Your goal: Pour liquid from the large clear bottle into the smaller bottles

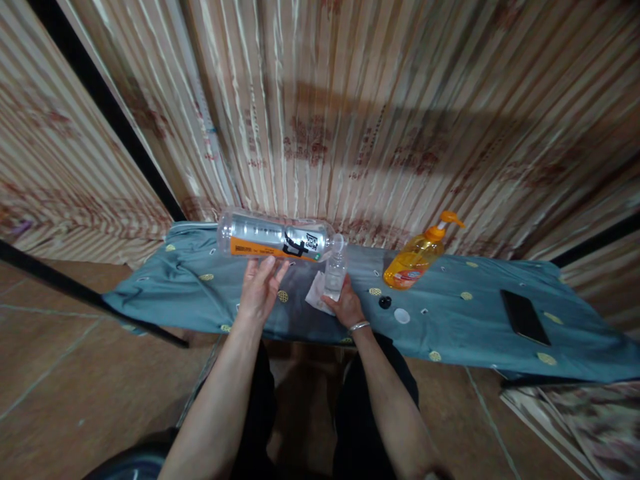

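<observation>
A large clear bottle with a silver and orange label (273, 238) lies tilted nearly level, its mouth at the top of a small clear bottle (335, 272). My left hand (260, 288) supports the large bottle from beneath, fingers against its lower side. The small bottle stands roughly upright, and my right hand (346, 303) is wrapped round its lower part. Clear liquid seems to be in the small bottle. A white tissue (318, 293) lies under and beside the small bottle.
On the blue-green cloth (440, 333) are an orange pump bottle (414, 262), a small black cap (385, 302), a white round lid (402, 316) and a dark phone (525, 316). A striped curtain (350, 100) hangs behind. Black poles slope at both sides.
</observation>
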`<state>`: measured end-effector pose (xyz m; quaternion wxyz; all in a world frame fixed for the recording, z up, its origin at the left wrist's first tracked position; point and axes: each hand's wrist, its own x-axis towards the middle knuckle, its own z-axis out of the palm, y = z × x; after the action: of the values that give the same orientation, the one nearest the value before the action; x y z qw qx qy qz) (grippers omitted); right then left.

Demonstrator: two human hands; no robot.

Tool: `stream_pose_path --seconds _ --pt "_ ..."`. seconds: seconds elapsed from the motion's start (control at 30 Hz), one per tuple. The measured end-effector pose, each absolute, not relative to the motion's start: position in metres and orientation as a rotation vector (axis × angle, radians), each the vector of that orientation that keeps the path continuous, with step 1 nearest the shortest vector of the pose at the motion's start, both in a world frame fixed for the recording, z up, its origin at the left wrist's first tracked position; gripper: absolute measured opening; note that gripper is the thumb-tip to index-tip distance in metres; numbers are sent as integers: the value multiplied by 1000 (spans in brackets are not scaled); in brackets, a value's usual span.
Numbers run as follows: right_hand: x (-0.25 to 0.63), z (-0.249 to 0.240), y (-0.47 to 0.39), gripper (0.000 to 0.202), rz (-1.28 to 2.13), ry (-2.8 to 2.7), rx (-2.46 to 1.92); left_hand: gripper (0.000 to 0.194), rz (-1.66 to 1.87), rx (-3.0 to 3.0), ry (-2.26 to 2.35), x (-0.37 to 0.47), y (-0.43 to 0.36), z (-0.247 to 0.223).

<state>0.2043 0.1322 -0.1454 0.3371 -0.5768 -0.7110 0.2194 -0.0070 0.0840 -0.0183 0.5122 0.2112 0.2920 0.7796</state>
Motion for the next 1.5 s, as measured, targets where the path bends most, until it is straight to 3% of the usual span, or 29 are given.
stream_pose_path --seconds 1.5 --pt "204 -146 132 90 498 -1862 -1528 46 1897 581 780 -4 85 -18"
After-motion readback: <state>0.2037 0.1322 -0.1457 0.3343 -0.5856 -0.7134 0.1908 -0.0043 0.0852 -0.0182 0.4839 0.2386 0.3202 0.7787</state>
